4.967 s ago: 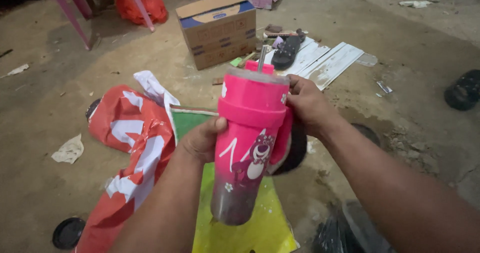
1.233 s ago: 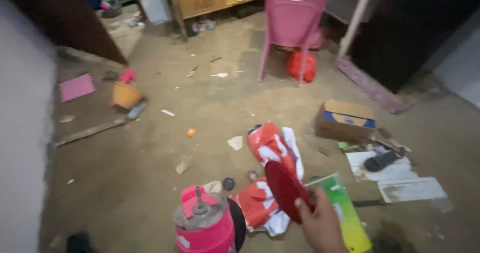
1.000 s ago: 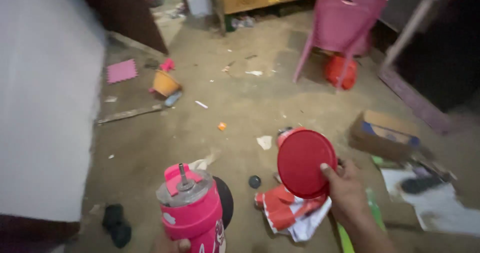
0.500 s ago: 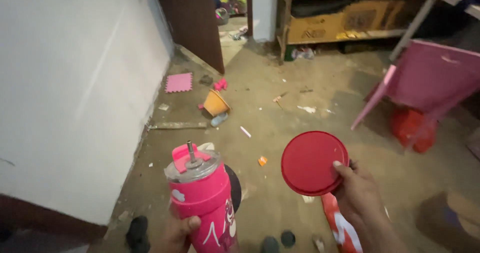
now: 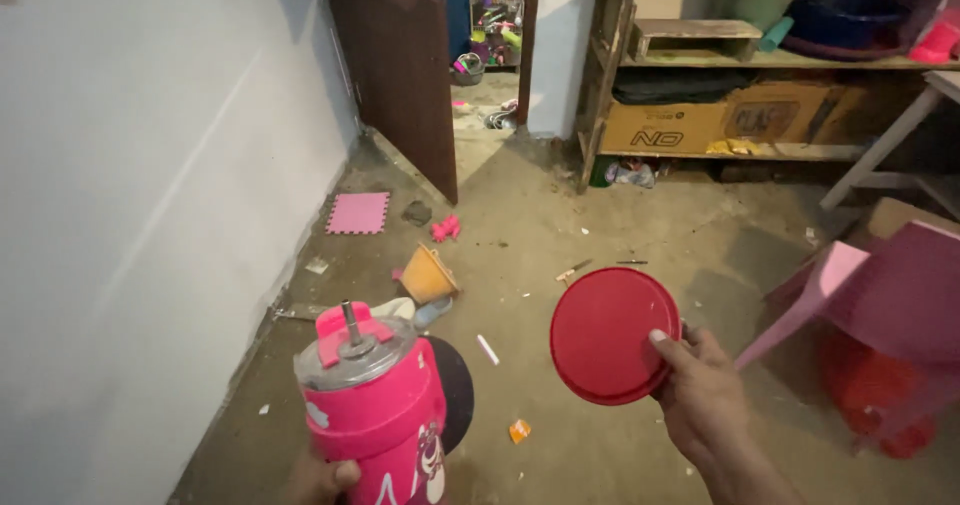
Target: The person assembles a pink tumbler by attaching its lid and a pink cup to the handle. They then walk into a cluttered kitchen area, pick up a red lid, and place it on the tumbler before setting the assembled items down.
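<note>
Pink tumbler (image 5: 378, 410) sits low in the frame, upright, gripped near its base by the left hand (image 5: 325, 477), whose fingers wrap round the lower body, only their tips showing at the bottom edge. Its clear lid (image 5: 352, 350) is on, with a metal straw stub (image 5: 351, 318) poking up beside a pink flip tab. Over on the other side, the right hand (image 5: 705, 405) pinches a flat red round lid (image 5: 612, 335) at its lower right rim, thumb on the face, the other fingers hidden behind, so the disc stands nearly upright, facing the camera. The two pieces are well apart, with open floor (image 5: 560, 225) between them.

To carry both cleanly, as I judge it, the tumbler wants a firmer hold higher up the body; a grip that low lets a tall cup tip. The red disc hangs from a rim pinch only, so a slight squeeze and a level wrist would keep it from swinging or slipping.

Footing matters too: the floor ahead is littered. An orange funnel-shaped cup (image 5: 428, 275) lies just beyond the tumbler, a pink foam tile (image 5: 358, 212) sits by the white wall (image 5: 130, 195), small scraps dot the concrete, and a pink chair (image 5: 880, 295) leans in close on the right. A dark door (image 5: 400, 65) stands open ahead, with wooden shelves (image 5: 760, 75) to its right.
</note>
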